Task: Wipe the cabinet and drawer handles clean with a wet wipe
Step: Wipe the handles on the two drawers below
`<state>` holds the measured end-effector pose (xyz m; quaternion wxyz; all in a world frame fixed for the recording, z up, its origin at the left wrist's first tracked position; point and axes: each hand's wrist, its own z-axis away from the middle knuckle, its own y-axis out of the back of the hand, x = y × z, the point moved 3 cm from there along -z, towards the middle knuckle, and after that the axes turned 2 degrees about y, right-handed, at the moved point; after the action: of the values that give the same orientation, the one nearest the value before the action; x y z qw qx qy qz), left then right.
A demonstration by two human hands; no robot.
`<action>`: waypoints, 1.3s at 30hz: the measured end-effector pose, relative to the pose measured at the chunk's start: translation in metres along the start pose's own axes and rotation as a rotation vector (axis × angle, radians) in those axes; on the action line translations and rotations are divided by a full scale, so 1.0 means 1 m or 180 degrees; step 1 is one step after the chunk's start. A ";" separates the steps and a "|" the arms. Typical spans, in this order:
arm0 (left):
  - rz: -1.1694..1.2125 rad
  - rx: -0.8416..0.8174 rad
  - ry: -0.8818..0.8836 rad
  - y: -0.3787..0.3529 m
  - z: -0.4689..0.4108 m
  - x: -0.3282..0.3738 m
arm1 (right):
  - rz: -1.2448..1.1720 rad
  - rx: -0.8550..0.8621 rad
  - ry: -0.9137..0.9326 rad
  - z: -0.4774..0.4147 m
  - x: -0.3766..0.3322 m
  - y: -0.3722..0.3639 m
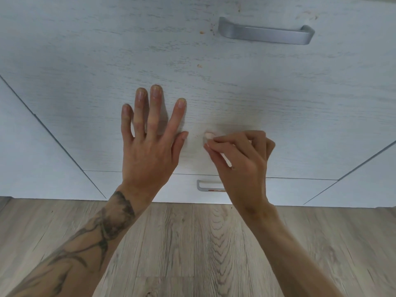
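With the left hand point(147, 146) laid flat, fingers point(155, 108) straight, on the pale wood-grain drawer front point(278, 103) and the right hand point(242, 159) pinching a small wadded white wet wipe point(209, 137) against the panel well below the grey metal bar handle point(265, 32), it seems best to unfold the wipe, wrap it round that bar and rub along its length.

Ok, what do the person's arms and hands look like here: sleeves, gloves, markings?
Left hand and right hand are bare: no gloves, sleeves or watch in view. A dark branching tattoo runs up the left forearm from the wrist; the right forearm shows no markings.
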<state>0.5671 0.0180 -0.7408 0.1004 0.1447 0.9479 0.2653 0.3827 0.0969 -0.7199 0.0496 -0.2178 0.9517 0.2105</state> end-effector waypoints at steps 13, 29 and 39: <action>0.0040 -0.0068 0.0005 0.002 -0.001 0.001 | -0.0202 0.0430 -0.1297 0.017 0.044 0.037; 0.0040 -0.0039 0.0003 0.001 0.000 0.001 | -0.0668 0.0075 -0.1824 0.024 0.034 0.044; 0.0063 -0.0020 0.0001 0.000 0.000 0.001 | -0.0508 -0.0032 -0.1699 0.025 0.025 0.046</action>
<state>0.5665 0.0182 -0.7404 0.0981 0.1537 0.9457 0.2693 0.3402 0.1347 -0.7294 0.3140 -0.2292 0.8837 0.2606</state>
